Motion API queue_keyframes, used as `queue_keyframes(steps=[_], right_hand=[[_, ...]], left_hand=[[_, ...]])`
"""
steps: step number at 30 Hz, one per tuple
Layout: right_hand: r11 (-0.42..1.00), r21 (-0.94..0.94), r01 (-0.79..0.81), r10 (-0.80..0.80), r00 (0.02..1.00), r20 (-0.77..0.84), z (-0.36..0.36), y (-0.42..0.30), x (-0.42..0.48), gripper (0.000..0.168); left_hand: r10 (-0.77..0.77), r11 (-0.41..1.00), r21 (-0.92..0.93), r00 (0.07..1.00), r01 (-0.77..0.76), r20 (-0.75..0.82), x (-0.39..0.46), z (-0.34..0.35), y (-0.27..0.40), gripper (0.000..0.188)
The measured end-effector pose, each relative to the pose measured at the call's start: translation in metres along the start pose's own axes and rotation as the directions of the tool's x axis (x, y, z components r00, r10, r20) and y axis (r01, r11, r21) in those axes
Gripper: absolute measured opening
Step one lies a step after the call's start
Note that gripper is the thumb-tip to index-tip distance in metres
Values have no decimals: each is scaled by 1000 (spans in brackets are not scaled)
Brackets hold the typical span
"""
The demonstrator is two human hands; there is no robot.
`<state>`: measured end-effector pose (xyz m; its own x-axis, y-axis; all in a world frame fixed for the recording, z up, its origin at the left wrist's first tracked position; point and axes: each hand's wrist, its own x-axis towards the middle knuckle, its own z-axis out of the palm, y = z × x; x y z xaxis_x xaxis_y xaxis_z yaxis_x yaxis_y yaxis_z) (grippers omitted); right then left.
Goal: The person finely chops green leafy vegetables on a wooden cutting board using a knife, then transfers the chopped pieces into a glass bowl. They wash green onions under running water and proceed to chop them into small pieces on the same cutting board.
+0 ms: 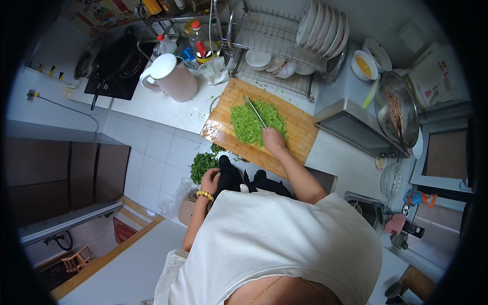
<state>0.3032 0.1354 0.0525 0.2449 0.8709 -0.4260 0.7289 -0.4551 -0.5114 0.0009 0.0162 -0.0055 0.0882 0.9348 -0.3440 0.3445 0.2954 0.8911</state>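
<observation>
My right hand (273, 140) grips the handle of a kitchen knife (256, 111), whose blade stands edge-down in a heap of finely chopped green vegetable (244, 124). The heap is spread over the middle of a wooden cutting board (301, 114). Part of the board juts past the counter's front edge. My left hand (210, 180) hangs low beside my dark-trousered leg, its fingers loosely bent with nothing visible in them. Just beyond it, a bunch of leafy greens (204, 166) lies low down, below counter level.
Left of the board stand a pink jug with a white lid (175, 78) and an oil bottle (198, 38). Behind it is a dish rack (263, 26) with plates and bowls. To the right, an oven-like appliance (343, 95) carries a bowl of yellow liquid (364, 65) and a steel bowl of meat (396, 110).
</observation>
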Motion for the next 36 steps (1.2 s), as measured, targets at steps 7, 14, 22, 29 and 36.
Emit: queue_keyframes(steps=[7, 14, 22, 29, 36], right_hand=[[999, 34, 14, -13, 999, -39, 10, 2, 5, 38], [998, 65, 21, -19, 999, -37, 18, 15, 11, 35], [999, 18, 48, -48, 998, -37, 11, 19, 7, 35], [994, 112, 16, 19, 954, -298, -31, 31, -23, 34], [996, 34, -84, 89, 978, -188, -26, 50, -14, 34]], left_hand=[[8, 1000, -17, 1000, -8, 2, 2, -2, -5, 19], [0, 1000, -1, 1000, 0, 10, 4, -1, -7, 20], [-35, 999, 21, 999, 35, 21, 5, 1, 0, 21], [14, 1000, 23, 1000, -15, 23, 7, 3, 5, 20], [16, 1000, 2, 999, -17, 42, 11, 7, 6, 20]])
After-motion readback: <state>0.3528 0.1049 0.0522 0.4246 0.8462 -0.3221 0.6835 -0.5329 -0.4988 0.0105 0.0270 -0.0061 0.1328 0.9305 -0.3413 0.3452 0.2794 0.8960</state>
